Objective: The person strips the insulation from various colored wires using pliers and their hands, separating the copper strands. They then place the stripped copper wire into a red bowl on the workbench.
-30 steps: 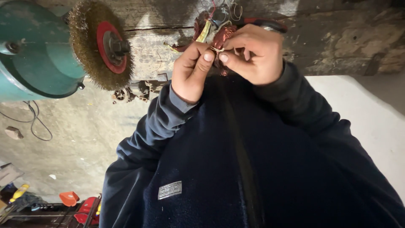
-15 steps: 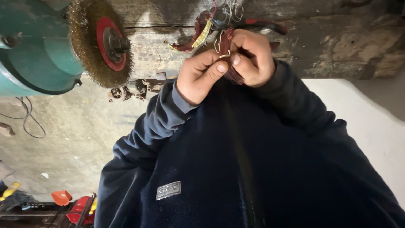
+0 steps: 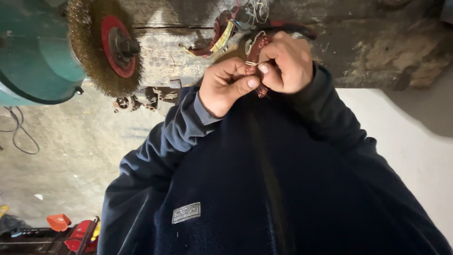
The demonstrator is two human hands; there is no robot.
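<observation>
A reddish-brown coil of thin wire (image 3: 255,56) sits top centre, pinched between the left hand (image 3: 229,85) and right hand (image 3: 285,63), both closed around it; its lower part is hidden. Upper left, a bristly brass wire wheel (image 3: 92,52) with a red hub. A grey rectangular patch (image 3: 186,212) marks the dark fleece.

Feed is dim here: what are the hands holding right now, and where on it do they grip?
Both the left hand and right hand pinch a small reddish coil bundle with pale wire, near its lower middle.
</observation>
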